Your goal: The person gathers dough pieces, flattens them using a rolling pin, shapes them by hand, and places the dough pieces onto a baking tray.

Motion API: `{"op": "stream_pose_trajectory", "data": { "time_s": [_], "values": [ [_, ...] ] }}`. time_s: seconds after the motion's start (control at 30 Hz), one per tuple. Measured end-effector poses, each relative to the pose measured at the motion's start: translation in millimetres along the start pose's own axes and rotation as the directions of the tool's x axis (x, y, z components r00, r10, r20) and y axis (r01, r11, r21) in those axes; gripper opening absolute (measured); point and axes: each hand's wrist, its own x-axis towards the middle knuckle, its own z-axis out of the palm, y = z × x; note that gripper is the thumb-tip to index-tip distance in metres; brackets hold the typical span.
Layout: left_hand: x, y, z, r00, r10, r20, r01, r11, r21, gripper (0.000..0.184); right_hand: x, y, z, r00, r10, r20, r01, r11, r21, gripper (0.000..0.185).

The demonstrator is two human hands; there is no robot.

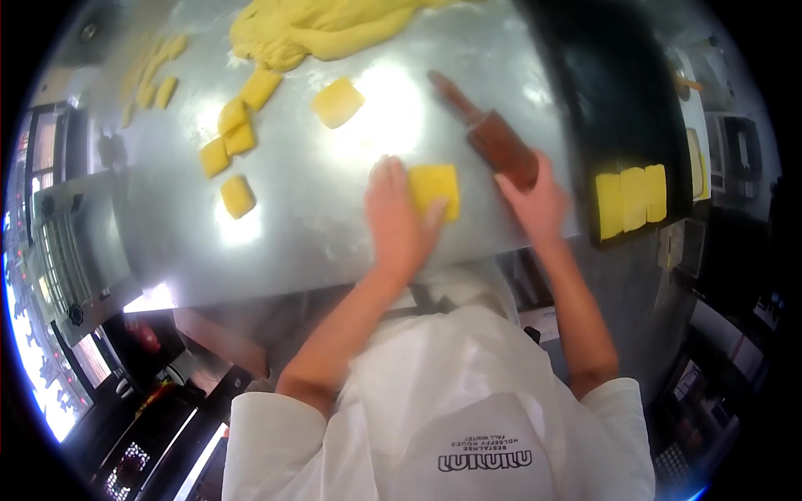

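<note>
A flat yellow dough square (436,182) lies on the steel table close to its front edge. My left hand (396,217) is flat on the metal at the left of this square, fingers stretched out, with the thumb apart and reaching over the dough's lower edge. On the right, my right hand (536,200) is closed round the near end of a brown wooden rolling pin (503,149), whose far handle points up and left. Another dough piece (338,103) sits farther back, left of the pin.
The steel table (309,242) carries a large dough mass (322,32) at the back and several cut dough pieces (237,196) on the left. At the right, a black tray (614,125) holds flat yellow dough sheets (633,199) side by side.
</note>
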Motion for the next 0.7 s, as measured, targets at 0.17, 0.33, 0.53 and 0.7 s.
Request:
{"op": "stream_pose_trajectory", "data": {
  "time_s": [0.17,0.33,0.53,0.7],
  "values": [
    [0.7,-3.2,21.6,0.964,0.159,0.214,-0.170,0.985,0.033,0.093,-3.2,4.8,7.4,1.000,0.015,-0.024,-0.016,0.999,-0.028,0.076],
    [4.9,-8.0,8.7,0.958,0.173,0.228,-0.154,0.983,-0.096,0.080,7.0,4.5,1.4,0.999,-0.033,-0.007,0.033,0.999,0.018,0.076],
    [-0.6,-49.2,-62.3,0.985,-0.049,-0.164,0.003,0.963,-0.268,0.039,-2.2,-27.4,-46.0,0.883,-0.194,0.427,0.186,0.981,0.061,0.077],
    [-2.3,-82.5,-26.0,0.983,0.004,0.181,-0.037,0.984,0.175,0.029,3.6,-49.9,-15.6,0.733,-0.329,0.595,0.380,0.924,0.042,0.064]
  ]
}}
